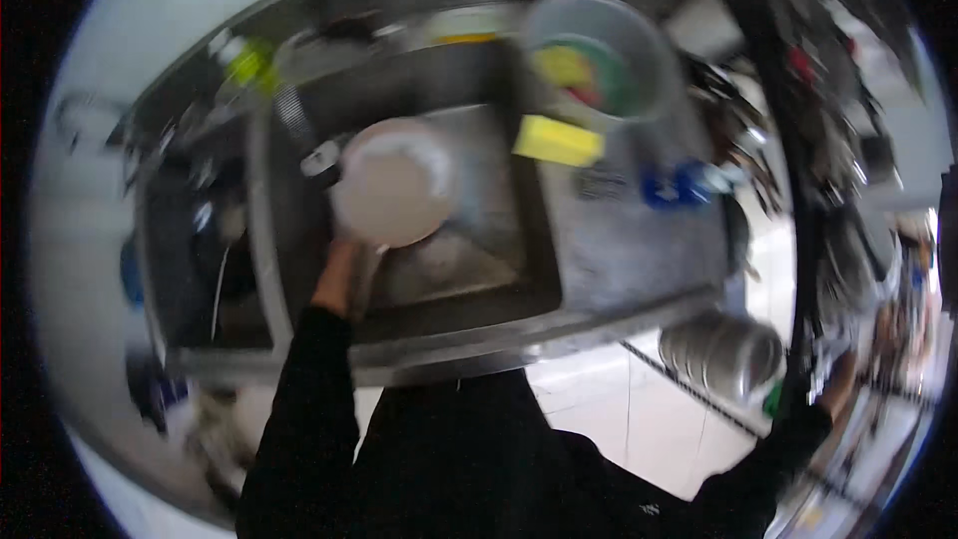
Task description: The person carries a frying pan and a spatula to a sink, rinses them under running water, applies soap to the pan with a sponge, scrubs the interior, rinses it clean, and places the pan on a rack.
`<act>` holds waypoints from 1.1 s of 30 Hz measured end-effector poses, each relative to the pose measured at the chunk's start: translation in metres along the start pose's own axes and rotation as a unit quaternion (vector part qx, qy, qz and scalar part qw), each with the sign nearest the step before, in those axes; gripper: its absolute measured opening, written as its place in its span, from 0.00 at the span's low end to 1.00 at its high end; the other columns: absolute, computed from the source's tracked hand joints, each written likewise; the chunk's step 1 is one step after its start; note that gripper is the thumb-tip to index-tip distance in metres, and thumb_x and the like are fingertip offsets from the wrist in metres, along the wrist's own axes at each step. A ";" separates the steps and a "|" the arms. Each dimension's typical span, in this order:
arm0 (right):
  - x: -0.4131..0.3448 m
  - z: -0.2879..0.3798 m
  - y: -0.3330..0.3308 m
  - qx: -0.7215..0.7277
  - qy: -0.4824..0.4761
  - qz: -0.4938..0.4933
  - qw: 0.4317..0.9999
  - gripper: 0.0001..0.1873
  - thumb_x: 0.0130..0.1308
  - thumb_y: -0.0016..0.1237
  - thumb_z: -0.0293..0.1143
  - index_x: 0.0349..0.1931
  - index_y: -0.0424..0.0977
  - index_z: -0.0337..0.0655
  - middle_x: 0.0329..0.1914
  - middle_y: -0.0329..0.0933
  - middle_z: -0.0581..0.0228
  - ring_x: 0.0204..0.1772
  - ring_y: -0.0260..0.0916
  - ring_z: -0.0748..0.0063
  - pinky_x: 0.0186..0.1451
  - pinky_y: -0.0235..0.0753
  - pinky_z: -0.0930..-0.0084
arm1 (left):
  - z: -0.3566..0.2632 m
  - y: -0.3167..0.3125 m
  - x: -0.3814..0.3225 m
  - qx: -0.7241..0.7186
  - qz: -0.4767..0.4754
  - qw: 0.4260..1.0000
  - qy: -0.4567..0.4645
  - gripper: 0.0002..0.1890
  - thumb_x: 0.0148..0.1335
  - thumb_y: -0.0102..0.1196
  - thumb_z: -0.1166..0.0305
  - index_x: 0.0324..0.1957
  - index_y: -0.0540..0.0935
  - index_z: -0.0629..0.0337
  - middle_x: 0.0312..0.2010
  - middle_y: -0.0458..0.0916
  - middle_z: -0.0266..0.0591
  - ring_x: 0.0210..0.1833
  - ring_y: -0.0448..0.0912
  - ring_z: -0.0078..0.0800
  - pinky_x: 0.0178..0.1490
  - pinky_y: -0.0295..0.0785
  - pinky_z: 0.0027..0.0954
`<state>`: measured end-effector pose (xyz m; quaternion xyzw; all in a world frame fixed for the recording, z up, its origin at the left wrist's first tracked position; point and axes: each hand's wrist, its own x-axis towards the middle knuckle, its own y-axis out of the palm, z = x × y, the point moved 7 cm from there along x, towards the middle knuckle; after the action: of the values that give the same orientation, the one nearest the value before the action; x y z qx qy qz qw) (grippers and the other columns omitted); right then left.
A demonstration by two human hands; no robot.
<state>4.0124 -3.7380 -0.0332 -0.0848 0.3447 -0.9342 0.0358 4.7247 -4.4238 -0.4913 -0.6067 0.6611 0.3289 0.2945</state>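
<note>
My left hand [343, 258] is at the near left edge of a pale round bowl or plate [393, 183], gripping it over the right basin of a steel sink [546, 262]. The inside of this vessel looks pale brown with a whitish patch. Out at the far right, my right arm stretches away from the sink, and my right hand [837, 382] is beside the shelving; blur hides its fingers and whatever it touches. A faucet spout [320, 159] hangs just left of the vessel. A yellow sponge or cloth [559, 141] lies on the basin's right rim.
A clear plastic tub [644, 82] with yellow and green items stands at the back right. Blue items [677, 183] lie on the drainboard [636, 254]. A bright yellow-green bottle [251, 67] is at the back left. Stacked metal pots [722, 352] sit low, near wire shelving [891, 389].
</note>
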 end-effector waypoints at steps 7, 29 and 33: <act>0.012 0.004 0.048 0.182 0.073 0.069 0.978 0.23 0.59 0.32 0.38 0.52 0.57 0.35 0.51 0.61 0.61 0.55 0.56 0.68 0.59 0.50 0.71 | 0.044 -0.021 -0.016 0.312 -0.022 0.948 0.057 0.23 0.51 0.49 0.56 0.45 0.70 0.61 0.40 0.72 0.44 0.42 0.69 0.38 0.44 0.62 0.38; -0.186 0.310 0.280 -0.161 -0.498 -0.126 0.842 0.10 0.51 0.44 0.22 0.36 0.71 0.37 0.39 0.69 0.58 0.43 0.65 0.63 0.46 0.64 0.69 | -0.064 0.043 -0.187 0.268 0.221 0.924 -0.162 0.08 0.49 0.45 0.71 0.16 0.68 0.59 0.11 0.66 0.35 0.13 0.66 0.25 0.18 0.61 0.25; -0.154 0.290 0.313 -0.094 -0.395 -0.034 0.913 0.13 0.53 0.44 0.25 0.41 0.67 0.39 0.45 0.64 0.57 0.48 0.61 0.61 0.48 0.62 0.67 | -0.066 0.045 -0.220 0.496 0.228 0.832 -0.098 0.13 0.51 0.45 0.63 0.16 0.68 0.59 0.12 0.67 0.37 0.13 0.69 0.29 0.20 0.64 0.28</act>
<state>4.2194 -4.1417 -0.0411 -0.4612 0.3860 -0.7884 0.1292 4.7005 -4.3399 -0.2738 -0.1757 0.8227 0.0724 0.5358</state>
